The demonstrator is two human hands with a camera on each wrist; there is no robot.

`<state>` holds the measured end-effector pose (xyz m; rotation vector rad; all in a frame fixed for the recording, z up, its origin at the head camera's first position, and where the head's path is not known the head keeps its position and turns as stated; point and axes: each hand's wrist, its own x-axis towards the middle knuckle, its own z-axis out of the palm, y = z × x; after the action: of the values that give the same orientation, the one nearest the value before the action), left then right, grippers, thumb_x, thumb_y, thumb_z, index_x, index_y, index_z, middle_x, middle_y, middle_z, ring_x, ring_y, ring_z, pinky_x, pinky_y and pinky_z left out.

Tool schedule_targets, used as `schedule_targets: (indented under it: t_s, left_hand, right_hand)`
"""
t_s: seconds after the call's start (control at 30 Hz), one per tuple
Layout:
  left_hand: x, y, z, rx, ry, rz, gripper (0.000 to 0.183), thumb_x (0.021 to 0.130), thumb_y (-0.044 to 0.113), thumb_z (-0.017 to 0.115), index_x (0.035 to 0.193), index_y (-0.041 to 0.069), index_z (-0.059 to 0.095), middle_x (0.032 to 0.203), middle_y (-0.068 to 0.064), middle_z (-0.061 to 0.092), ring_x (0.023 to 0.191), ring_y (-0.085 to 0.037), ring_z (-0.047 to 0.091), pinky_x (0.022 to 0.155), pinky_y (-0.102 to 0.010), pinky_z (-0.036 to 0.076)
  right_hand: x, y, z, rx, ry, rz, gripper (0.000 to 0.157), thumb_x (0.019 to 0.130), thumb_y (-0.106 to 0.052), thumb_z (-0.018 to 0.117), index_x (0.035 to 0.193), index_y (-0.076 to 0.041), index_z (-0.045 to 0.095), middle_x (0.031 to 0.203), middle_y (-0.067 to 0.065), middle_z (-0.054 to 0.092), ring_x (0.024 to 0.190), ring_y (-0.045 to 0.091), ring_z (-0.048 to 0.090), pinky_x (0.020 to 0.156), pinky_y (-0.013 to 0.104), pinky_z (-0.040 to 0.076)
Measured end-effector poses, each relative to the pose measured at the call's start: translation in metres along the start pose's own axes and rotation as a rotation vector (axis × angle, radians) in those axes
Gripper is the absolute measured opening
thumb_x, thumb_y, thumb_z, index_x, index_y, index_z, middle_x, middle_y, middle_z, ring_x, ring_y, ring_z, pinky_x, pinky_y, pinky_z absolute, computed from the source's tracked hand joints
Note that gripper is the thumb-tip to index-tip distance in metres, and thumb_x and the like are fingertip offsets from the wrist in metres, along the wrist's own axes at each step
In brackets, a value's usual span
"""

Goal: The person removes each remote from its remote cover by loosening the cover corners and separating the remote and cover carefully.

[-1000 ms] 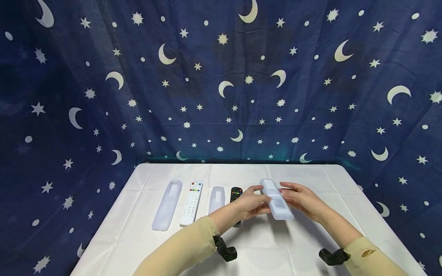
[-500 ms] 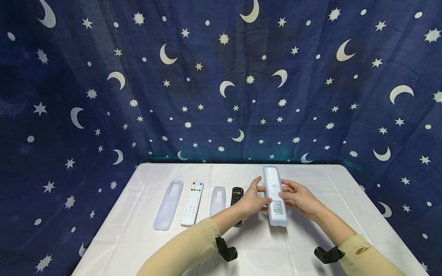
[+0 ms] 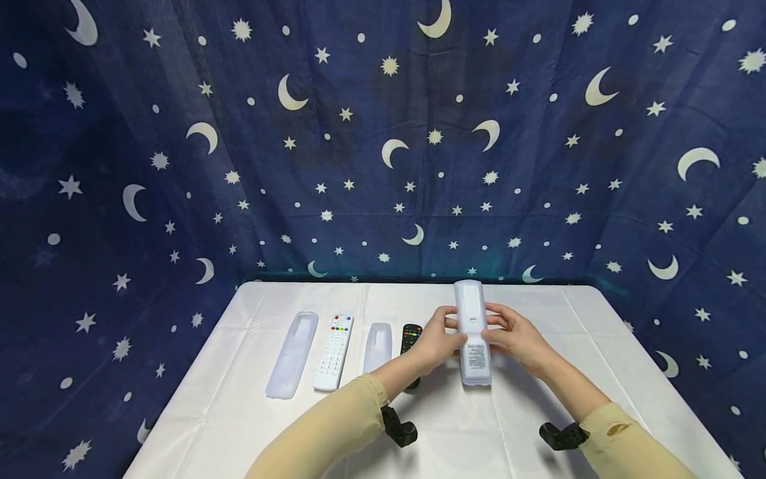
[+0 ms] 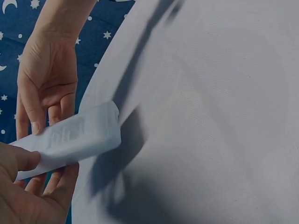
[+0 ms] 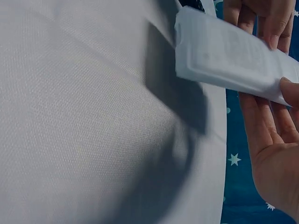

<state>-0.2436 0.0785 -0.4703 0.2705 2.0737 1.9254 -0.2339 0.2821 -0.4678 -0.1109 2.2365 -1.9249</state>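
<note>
Both hands hold a white remote control [image 3: 471,311] in a translucent sleeve-like cover, raised above the table with its labelled back toward the head camera. My left hand [image 3: 439,340] grips its left edge, thumb on the back and fingers reaching behind. From the other side, my right hand [image 3: 522,342] pinches it the same way. In the left wrist view, the covered remote's end [image 4: 103,128] hangs over its shadow on the cloth. The right wrist view shows the cover [image 5: 224,51] wrapping that end. The remote's button side is hidden.
Left of the hands lie a long translucent cover [image 3: 292,356], a white remote [image 3: 334,352] with coloured buttons, a shorter translucent cover [image 3: 378,349] and a black remote [image 3: 411,336] partly behind the left hand. A white cloth covers the table [image 3: 227,412]; a starry curtain [image 3: 383,193] hangs behind.
The covered remote has turned from a slant to nearly straight, and its far end has tipped up toward the curtain. Both hands have shifted slightly with it, and the right thumb now presses its back.
</note>
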Motion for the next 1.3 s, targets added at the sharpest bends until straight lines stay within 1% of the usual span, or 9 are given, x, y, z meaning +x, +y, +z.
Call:
schedule_targets:
  t_s: [0.2, 0.4, 0.53, 0.63, 0.77, 0.9, 1.03, 1.17, 1.3]
  left_hand:
    - [-0.001, 0.003, 0.002, 0.021, 0.032, 0.009, 0.053, 0.094, -0.006, 0.065, 0.141, 0.01, 0.047, 0.11, -0.007, 0.058, 0.087, -0.02, 0.067, 0.078, -0.044, 0.061]
    - [0.001, -0.001, 0.003, 0.045, 0.024, 0.016, 0.054, 0.092, -0.009, 0.064, 0.14, 0.009, 0.046, 0.112, -0.009, 0.059, 0.087, -0.019, 0.066, 0.079, -0.045, 0.06]
    - [0.002, 0.001, 0.001, 0.06, 0.029, 0.024, 0.046, 0.093, -0.003, 0.066, 0.135, 0.006, 0.048, 0.114, -0.008, 0.058, 0.09, -0.019, 0.066, 0.081, -0.043, 0.06]
    - [0.005, 0.007, -0.002, 0.076, 0.047, 0.052, 0.038, 0.097, 0.009, 0.067, 0.131, 0.004, 0.052, 0.118, -0.008, 0.059, 0.094, -0.019, 0.067, 0.083, -0.039, 0.059]
    - [0.011, 0.02, -0.006, 0.053, 0.081, 0.113, 0.04, 0.1, 0.018, 0.066, 0.135, 0.003, 0.053, 0.122, -0.008, 0.06, 0.1, -0.019, 0.067, 0.084, -0.036, 0.058]
    - [0.016, 0.033, -0.008, 0.023, 0.099, 0.168, 0.044, 0.099, 0.017, 0.067, 0.138, 0.004, 0.053, 0.122, -0.009, 0.062, 0.103, -0.02, 0.067, 0.084, -0.035, 0.059]
    - [0.018, 0.041, -0.009, 0.044, 0.103, 0.177, 0.045, 0.097, 0.017, 0.071, 0.137, 0.004, 0.055, 0.117, -0.006, 0.062, 0.099, -0.017, 0.068, 0.082, -0.034, 0.059]
    - [0.018, 0.043, -0.007, 0.066, 0.114, 0.18, 0.04, 0.096, 0.015, 0.072, 0.131, 0.006, 0.057, 0.112, -0.004, 0.061, 0.093, -0.015, 0.067, 0.078, -0.032, 0.059]
    - [0.019, 0.043, -0.006, 0.061, 0.114, 0.197, 0.036, 0.097, 0.012, 0.07, 0.128, 0.003, 0.057, 0.109, -0.005, 0.062, 0.09, -0.014, 0.066, 0.075, -0.031, 0.059]
  right_hand:
    - [0.002, 0.002, 0.0, -0.011, -0.006, -0.044, 0.073, 0.096, -0.001, 0.068, 0.157, 0.001, 0.028, 0.138, 0.027, 0.051, 0.108, 0.018, 0.062, 0.092, 0.047, 0.056]
    - [0.002, 0.004, 0.002, -0.035, -0.001, -0.058, 0.07, 0.095, 0.0, 0.069, 0.153, 0.004, 0.03, 0.13, 0.024, 0.057, 0.103, 0.014, 0.064, 0.087, 0.043, 0.058]
    - [0.002, 0.004, 0.003, -0.036, -0.001, -0.053, 0.069, 0.094, 0.001, 0.069, 0.152, 0.004, 0.03, 0.129, 0.023, 0.057, 0.102, 0.015, 0.066, 0.087, 0.041, 0.058]
    - [0.002, 0.004, 0.002, -0.041, 0.003, -0.046, 0.068, 0.094, 0.002, 0.069, 0.151, 0.003, 0.031, 0.128, 0.022, 0.058, 0.102, 0.016, 0.066, 0.086, 0.04, 0.059]
    - [0.001, 0.005, 0.0, -0.047, -0.003, -0.05, 0.068, 0.094, 0.002, 0.069, 0.151, 0.002, 0.032, 0.126, 0.021, 0.059, 0.102, 0.018, 0.065, 0.085, 0.038, 0.059]
    - [0.001, 0.005, -0.003, -0.044, -0.014, -0.064, 0.067, 0.093, 0.002, 0.069, 0.149, 0.003, 0.033, 0.124, 0.02, 0.061, 0.101, 0.018, 0.065, 0.085, 0.037, 0.059]
    - [0.001, 0.005, -0.004, -0.048, -0.031, -0.08, 0.067, 0.092, 0.003, 0.07, 0.148, 0.004, 0.033, 0.123, 0.02, 0.061, 0.1, 0.017, 0.065, 0.084, 0.036, 0.058]
    - [0.0, -0.001, -0.004, -0.073, -0.044, -0.095, 0.065, 0.092, 0.001, 0.07, 0.146, 0.006, 0.035, 0.125, 0.024, 0.061, 0.101, 0.018, 0.064, 0.085, 0.037, 0.058]
    - [0.0, -0.013, -0.004, -0.13, -0.009, -0.113, 0.061, 0.098, -0.011, 0.069, 0.146, 0.008, 0.037, 0.131, 0.028, 0.056, 0.106, 0.017, 0.062, 0.09, 0.042, 0.058]
